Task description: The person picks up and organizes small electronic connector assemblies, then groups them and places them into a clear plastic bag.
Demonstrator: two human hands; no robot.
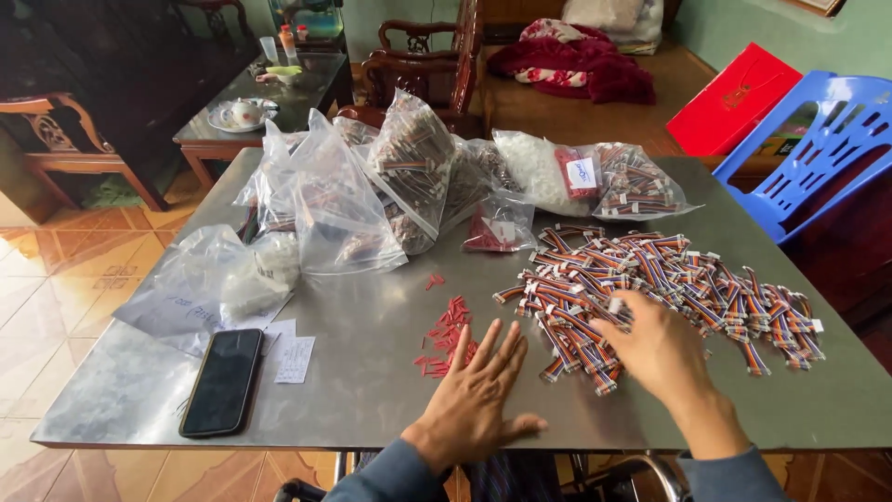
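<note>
My left hand (pixel 478 390) lies flat on the metal table (pixel 372 316), fingers spread, its fingertips over a scatter of small red pieces (pixel 448 330). My right hand (pixel 660 349) rests on the near edge of a wide pile of short multicoloured ribbon cables with white plugs (pixel 669 279). Its fingers curl down into the cables; whether it grips one I cannot tell.
Several clear plastic bags of cables and parts (pixel 372 186) stand across the back of the table. A black phone (pixel 223 381) and paper slips (pixel 293 358) lie at the front left. A blue plastic chair (pixel 818 139) is at the right; wooden furniture stands behind.
</note>
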